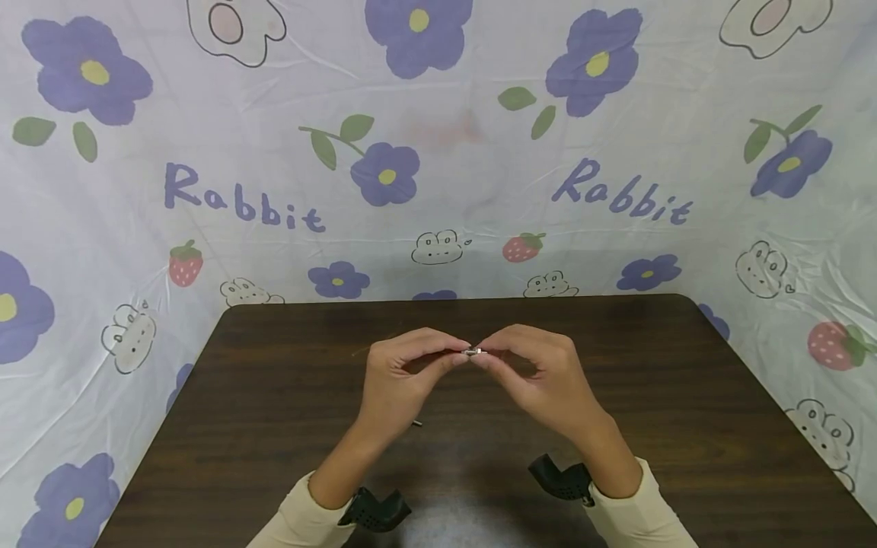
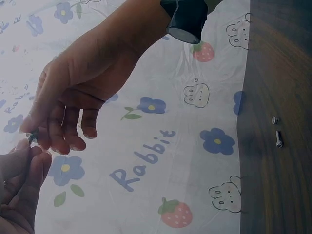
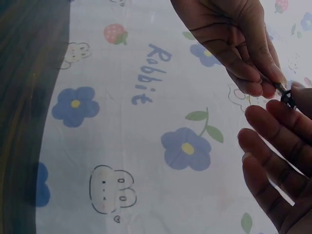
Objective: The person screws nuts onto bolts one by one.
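Above the table both hands meet at fingertip height. My left hand (image 1: pixel 404 373) pinches a small metal bolt (image 1: pixel 470 352) between thumb and fingers. On its other side my right hand (image 1: pixel 541 373) pinches what looks like a nut (image 3: pixel 288 99) at the bolt's end. In the right wrist view the nut appears as a dark ring against the shank, and the right hand's other fingers spread loosely. Fingertips cover much of both pieces, so how far the nut sits on the bolt is hidden.
A loose bolt (image 2: pixel 279 139) and a small round metal piece (image 2: pixel 275 120) lie on the dark wooden table (image 1: pixel 274 426). A patterned cloth (image 1: pixel 473 190) stands behind the table and along its sides. Each wrist carries a black camera mount (image 1: pixel 377 510).
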`<action>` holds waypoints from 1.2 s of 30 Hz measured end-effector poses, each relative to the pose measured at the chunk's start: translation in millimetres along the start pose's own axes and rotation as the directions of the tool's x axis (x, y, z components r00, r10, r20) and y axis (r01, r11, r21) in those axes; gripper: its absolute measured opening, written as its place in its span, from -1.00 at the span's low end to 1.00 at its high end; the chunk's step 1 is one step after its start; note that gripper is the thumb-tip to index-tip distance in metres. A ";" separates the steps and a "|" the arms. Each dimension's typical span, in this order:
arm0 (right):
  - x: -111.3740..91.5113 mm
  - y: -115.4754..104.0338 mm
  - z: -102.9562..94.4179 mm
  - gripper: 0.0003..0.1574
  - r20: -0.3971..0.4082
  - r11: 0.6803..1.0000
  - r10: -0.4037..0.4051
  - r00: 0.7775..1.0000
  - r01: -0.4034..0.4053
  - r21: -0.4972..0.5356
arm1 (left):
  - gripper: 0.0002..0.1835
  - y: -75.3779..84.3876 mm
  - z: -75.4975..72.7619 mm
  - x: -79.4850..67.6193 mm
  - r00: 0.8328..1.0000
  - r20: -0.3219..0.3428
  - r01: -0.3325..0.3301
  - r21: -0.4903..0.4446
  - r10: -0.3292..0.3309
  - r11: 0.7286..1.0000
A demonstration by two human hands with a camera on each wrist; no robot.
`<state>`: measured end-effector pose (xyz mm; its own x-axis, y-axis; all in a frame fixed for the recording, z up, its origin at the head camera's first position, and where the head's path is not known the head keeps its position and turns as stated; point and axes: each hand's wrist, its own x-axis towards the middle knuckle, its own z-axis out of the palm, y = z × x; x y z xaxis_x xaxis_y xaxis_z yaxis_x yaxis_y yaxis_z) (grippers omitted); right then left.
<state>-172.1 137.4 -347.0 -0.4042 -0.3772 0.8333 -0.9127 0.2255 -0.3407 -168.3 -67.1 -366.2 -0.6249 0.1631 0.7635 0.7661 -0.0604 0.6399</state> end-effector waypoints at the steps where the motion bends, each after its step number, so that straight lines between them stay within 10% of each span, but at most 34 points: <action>1: -0.6 -0.4 0.3 -0.82 0.010 1.000 0.022 1.000 -0.022 -0.003 | -0.84 -0.6 0.4 -0.3 1.000 0.002 0.000 -0.002 0.000 1.000; 8: -3.9 -2.6 -0.1 -0.67 0.039 0.983 0.181 0.983 -0.180 -0.029 | -0.87 -1.4 2.4 -0.6 1.000 -0.009 0.010 0.003 -0.010 1.000; 25: 1.0 -1.4 0.4 -0.74 -0.021 1.000 -0.018 1.000 0.018 -0.025 | -0.85 0.6 0.1 0.9 1.000 -0.016 0.005 -0.011 -0.005 1.000; 36: -2.8 -3.9 0.2 -0.73 0.039 0.987 0.159 0.987 -0.159 0.000 | -0.87 -0.6 2.1 -0.4 1.000 -0.018 0.013 -0.001 -0.013 1.000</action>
<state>-167.4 137.5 -348.2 -0.5462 -0.3708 0.7511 -0.8367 0.2828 -0.4689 -168.2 -65.1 -367.0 -0.6373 0.1460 0.7566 0.7579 -0.0590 0.6497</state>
